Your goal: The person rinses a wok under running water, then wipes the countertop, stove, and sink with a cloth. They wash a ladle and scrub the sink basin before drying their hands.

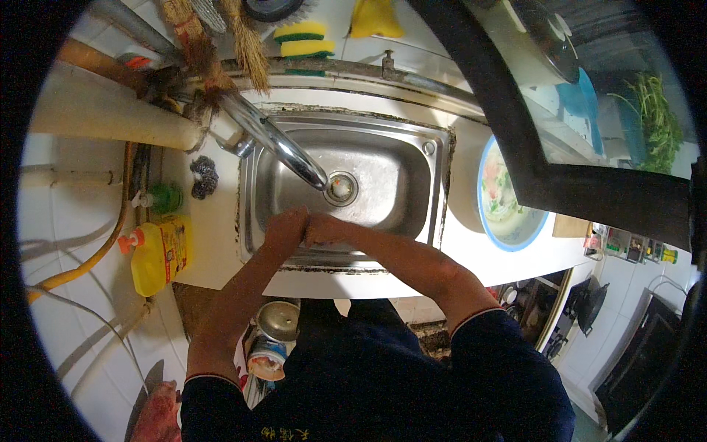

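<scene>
Over the near edge of the stainless steel sink (386, 215), my left hand (287, 227) and my right hand (327, 229) meet, touching each other. Their fingers are largely hidden, so I cannot tell whether anything is between them. A chrome faucet (276, 145) arches in from the upper left, its spout end just beyond my hands. Below that spout end lies the sink drain (341, 189), with small scraps in it. No water stream is visible.
At right stands a blue-rimmed bowl (485, 226) of leafy food, partly behind a dark-framed glass panel (530, 179). A yellow detergent bottle (160, 257), a green bottle (165, 199) and a dark scrubber (204, 178) are at left. Sponges (307, 48) and a whisk broom (247, 47) sit behind.
</scene>
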{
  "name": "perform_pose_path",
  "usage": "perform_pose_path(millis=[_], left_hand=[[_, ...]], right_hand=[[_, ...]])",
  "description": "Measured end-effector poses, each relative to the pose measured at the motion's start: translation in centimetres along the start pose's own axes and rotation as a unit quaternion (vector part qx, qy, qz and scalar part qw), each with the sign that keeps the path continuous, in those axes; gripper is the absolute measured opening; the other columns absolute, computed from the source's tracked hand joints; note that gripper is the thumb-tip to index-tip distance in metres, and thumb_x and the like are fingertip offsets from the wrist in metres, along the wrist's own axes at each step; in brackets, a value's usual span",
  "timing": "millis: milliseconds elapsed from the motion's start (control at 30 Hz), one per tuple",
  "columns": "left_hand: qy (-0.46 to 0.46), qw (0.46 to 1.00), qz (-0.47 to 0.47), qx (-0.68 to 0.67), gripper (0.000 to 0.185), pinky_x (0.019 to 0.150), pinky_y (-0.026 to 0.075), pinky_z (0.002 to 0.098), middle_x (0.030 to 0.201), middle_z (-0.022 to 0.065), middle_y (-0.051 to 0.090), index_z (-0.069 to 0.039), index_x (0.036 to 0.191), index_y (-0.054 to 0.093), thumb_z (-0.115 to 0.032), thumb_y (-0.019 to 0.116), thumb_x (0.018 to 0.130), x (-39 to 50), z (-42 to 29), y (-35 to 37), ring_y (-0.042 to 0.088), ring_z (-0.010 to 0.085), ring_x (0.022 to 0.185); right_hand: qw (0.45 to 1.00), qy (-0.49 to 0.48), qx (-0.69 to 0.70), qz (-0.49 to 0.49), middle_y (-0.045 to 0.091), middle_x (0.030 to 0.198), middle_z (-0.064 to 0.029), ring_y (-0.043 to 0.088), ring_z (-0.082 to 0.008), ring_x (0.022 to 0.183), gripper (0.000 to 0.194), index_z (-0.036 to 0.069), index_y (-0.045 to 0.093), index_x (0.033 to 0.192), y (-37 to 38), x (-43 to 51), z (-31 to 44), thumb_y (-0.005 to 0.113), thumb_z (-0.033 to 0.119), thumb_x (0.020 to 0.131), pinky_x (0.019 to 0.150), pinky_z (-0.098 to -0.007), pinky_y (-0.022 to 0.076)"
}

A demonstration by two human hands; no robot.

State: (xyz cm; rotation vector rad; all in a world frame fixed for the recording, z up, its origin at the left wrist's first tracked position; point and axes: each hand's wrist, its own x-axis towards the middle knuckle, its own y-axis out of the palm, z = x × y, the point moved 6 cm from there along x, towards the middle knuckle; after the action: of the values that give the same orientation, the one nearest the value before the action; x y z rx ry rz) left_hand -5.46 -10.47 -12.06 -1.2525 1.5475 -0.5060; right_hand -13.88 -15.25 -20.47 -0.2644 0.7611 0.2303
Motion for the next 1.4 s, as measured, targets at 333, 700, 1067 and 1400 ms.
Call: perform_pose_path(millis=[333,700,1067,1400], left_hand=[[-0.041,0.950,-0.054,-0.305,0.021,0.066,0.053,0.0471,0.085,0.0226,0.068,-0.002,0.096,0.067,-0.021,0.064,0.087,1.8,3.7,6.2,0.070,0.0342,0.076],[-0.080,0.953,0.146,-0.254,0.035,0.068,0.053,0.0432,0.090,0.0166,0.067,0.001,0.111,0.063,-0.015,0.072,0.081,0.4,6.8,8.8,0.066,0.0253,0.079],[0.005,1.000,0.005,0.027,0.026,0.073,0.056,0.0466,0.089,0.0212,0.067,-0.004,0.099,0.064,-0.021,0.072,0.080,0.2,-0.4,0.7,0.070,0.0342,0.088],[0.050,0.995,0.040,-0.070,0.029,0.073,0.054,0.0501,0.092,0.0211,0.068,-0.001,0.106,0.063,-0.017,0.067,0.081,1.3,5.8,12.3,0.067,0.0399,0.082]], right_hand=[[0.879,-0.120,-0.329,-0.324,0.070,0.074,-0.0107,0.071,-0.0302,0.064,0.015,0.009,0.061,0.092,-2.1,-1.6,3.2,0.065,0.021,0.084,0.052,-0.0451,0.0518],[0.920,-0.109,-0.286,-0.243,0.071,0.090,-0.0160,0.071,-0.0338,0.083,0.031,0.005,0.055,0.116,0.5,-3.1,4.2,0.063,0.021,0.090,0.062,-0.0473,0.0541],[0.978,-0.029,-0.152,-0.137,0.069,0.079,-0.0185,0.071,-0.0313,0.072,0.020,0.006,0.066,0.079,-1.6,-3.4,1.9,0.068,0.026,0.082,0.059,-0.0472,0.0531],[0.888,-0.126,-0.262,-0.355,0.070,0.076,-0.0131,0.072,-0.0313,0.072,0.017,0.009,0.065,0.090,-1.0,-1.4,2.9,0.070,0.022,0.080,0.055,-0.0464,0.0511]])
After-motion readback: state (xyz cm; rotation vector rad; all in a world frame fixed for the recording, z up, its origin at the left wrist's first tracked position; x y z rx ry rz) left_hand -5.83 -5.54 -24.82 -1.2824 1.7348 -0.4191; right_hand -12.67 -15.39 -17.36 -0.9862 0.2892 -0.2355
